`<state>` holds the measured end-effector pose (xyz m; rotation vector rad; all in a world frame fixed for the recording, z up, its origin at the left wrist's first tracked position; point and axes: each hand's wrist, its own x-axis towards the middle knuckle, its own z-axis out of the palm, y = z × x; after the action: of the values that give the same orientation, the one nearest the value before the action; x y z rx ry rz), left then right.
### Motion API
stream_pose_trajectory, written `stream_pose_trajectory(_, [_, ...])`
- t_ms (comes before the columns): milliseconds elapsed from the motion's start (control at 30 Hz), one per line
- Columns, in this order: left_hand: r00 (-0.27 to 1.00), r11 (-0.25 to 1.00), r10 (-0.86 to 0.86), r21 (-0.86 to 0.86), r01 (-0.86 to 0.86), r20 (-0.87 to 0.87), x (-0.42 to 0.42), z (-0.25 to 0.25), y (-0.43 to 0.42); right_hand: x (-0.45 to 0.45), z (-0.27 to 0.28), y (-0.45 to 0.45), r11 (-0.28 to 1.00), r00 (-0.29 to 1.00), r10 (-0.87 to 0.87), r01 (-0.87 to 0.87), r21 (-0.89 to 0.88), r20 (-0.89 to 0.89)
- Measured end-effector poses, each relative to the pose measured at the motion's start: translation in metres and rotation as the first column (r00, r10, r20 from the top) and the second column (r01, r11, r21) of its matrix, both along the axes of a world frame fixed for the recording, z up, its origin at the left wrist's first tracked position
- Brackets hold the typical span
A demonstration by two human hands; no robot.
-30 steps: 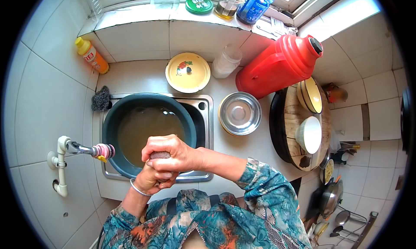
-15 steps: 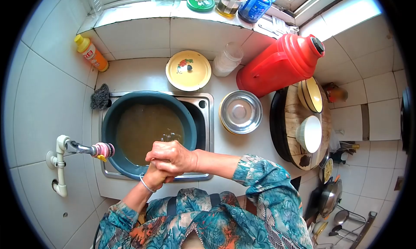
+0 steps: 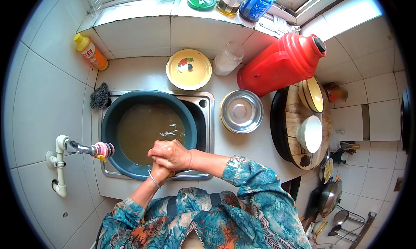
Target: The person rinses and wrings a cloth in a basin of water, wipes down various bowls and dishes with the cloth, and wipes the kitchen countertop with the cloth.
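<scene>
Clasping hands point(image 3: 168, 156), round basin point(image 3: 110, 129), murky water point(image 3: 143, 129)

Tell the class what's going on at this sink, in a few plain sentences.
A person in a patterned top has their right hand clasped over their left hand at the near side of a dark blue-green basin. Anything between the hands is hidden. The basin sits in the metal sink and holds cloudy, brownish water, with bright glints near the hands. The tap points toward the basin's left side.
</scene>
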<state>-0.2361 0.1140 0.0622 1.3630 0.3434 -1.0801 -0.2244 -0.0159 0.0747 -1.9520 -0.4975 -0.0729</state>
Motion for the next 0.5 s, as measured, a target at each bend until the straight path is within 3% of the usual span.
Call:
stream_pose_trajectory(233, [0.997, 0.997, 0.046, 0.051, -0.05, 0.068, -0.007, -0.025, -0.002, -0.004, -0.016, 0.003, 0.995, 0.996, -0.079, 0.076, -0.056, -0.04])
stream_pose_trajectory(333, [0.977, 0.996, -0.032, 0.082, 0.015, 0.21, -0.008, -0.048, -0.001, -0.003, -0.019, 0.004, 0.992, 0.992, -0.108, 0.103, -0.073, -0.071])
stream_pose_trajectory(400, [0.844, 0.991, -0.1, 0.129, 0.037, 0.527, -0.018, -0.103, 0.003, -0.001, -0.022, 0.004, 0.989, 0.988, -0.122, 0.113, -0.095, -0.094])
stream_pose_trajectory(500, [0.713, 0.98, -0.157, 0.2, 0.025, 0.683, -0.023, -0.113, 0.0, -0.001, -0.028, 0.005, 0.984, 0.98, -0.15, 0.136, -0.114, -0.128])
